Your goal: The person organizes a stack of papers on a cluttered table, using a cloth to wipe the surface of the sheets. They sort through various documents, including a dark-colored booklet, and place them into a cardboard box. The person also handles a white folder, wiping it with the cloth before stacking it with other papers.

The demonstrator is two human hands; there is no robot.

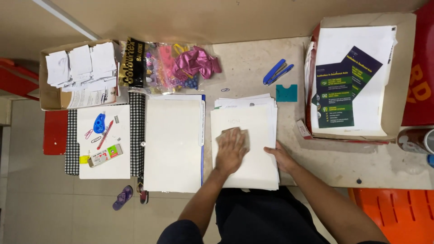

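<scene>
So the thick stack of white paper sheets is sitting at the centre of the frame, on the worn beige table. The left hand is lying flat on top of it, palm down, fingers together and stretched out — pressing, not gripping. The right hand is touching the stack's right edge, lower down; fingers are tucked against the sheets, so I can't tell if they're pinching anything.

Just left of the stack, a cream card folder is lying closed. Further left, a white sheet over a black-and-white checked cloth is holding a blue tape dispenser and a red pen. Up top, a clear plastic bag of balloons with a pink ribbon is sitting next to a cardboard box of white paper slips. A blue stapler is lying above the stack — and upper right, a cardboard tray with a dark leaflet.
</scene>
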